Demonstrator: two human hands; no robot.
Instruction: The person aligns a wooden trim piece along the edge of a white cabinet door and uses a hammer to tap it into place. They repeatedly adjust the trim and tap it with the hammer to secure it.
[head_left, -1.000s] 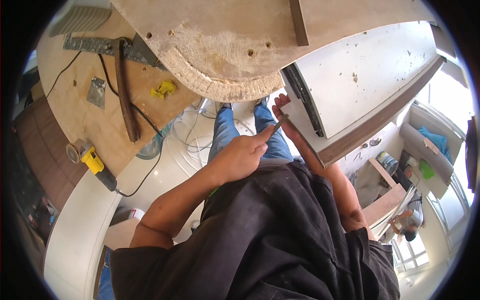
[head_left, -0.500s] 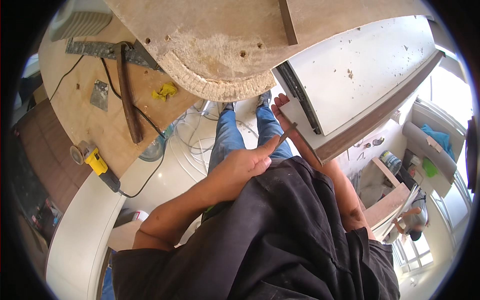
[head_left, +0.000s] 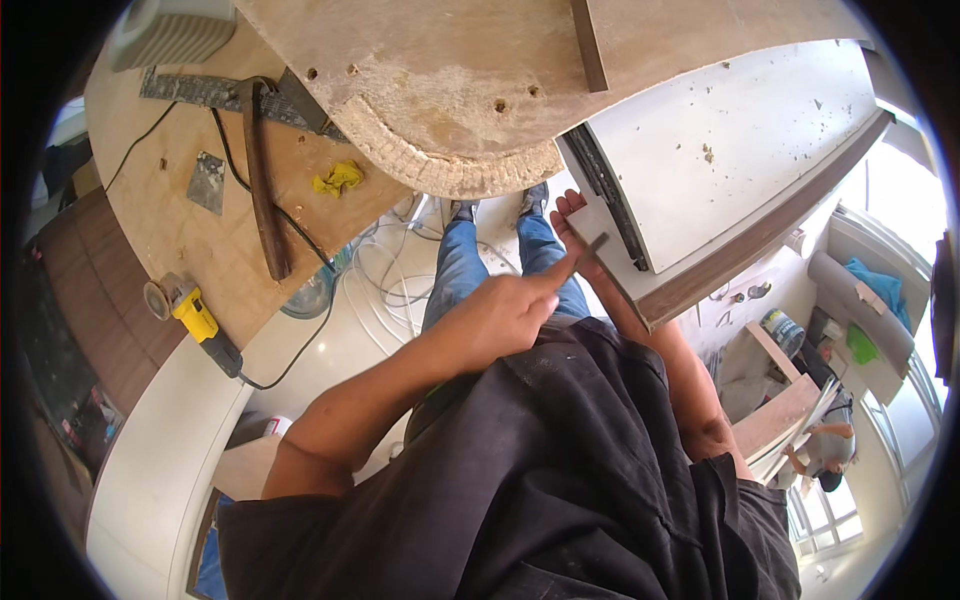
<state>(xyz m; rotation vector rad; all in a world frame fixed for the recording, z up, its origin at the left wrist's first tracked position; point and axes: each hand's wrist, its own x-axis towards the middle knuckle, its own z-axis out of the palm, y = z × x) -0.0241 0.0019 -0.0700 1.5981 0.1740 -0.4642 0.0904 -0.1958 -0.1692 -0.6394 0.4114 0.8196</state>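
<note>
Head view, looking straight down my own front: my left hand [head_left: 500, 315] is curled shut round the near end of a thin dark strip [head_left: 585, 255], a blade or file by the look of it, though I cannot tell which. Its far tip lies against the corner of the white panel [head_left: 740, 150]. My right hand [head_left: 572, 225] sits just beyond, fingers [head_left: 566, 204] spread apart and pressed flat on that same corner, bracing it; it grips nothing. The strip crosses between the two hands, tilted up toward the panel's dark edge track [head_left: 610, 190].

I judge this to be edge work on the panel corner, scraping or trimming it, with the stroke under way or about to start. The next move calls for keeping the right hand firm so the panel does not shift, and drawing the strip along the edge without letting the tip skid toward my bracing fingers.

Farther out, a curved board [head_left: 450, 90] with a rough, ribbed rim overhangs my jeans and shoes. Left of that the worktop [head_left: 170, 240] carries a yellow grinder [head_left: 190, 315] with its cable, a hammer [head_left: 262, 180], a yellow rag [head_left: 340, 178] and a steel rule [head_left: 210, 92]. White cable coils lie on the floor [head_left: 340, 340] below.
</note>
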